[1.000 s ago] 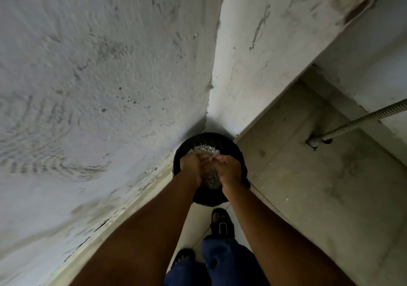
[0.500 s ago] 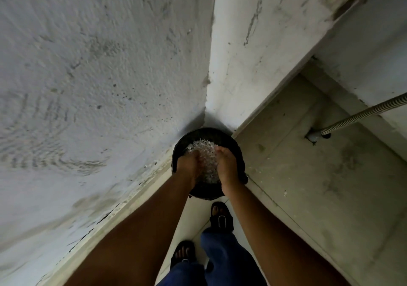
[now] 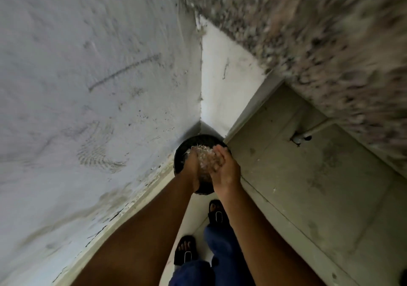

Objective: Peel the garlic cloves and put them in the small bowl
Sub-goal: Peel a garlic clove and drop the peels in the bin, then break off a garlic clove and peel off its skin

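Both hands (image 3: 210, 169) cupped around seemingly garlic skins (image 3: 204, 161) over corner-wedged black bin (image 3: 182, 153)

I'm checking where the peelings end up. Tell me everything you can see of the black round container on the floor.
The black container is round with dark, matte-looking walls; its material is unclear. It stands upright on the floor in the corner where the two walls meet. Both hands, the left hand and right hand, are held over its mouth with a clump of pale, flaky peelings between them, hiding most of the inside.
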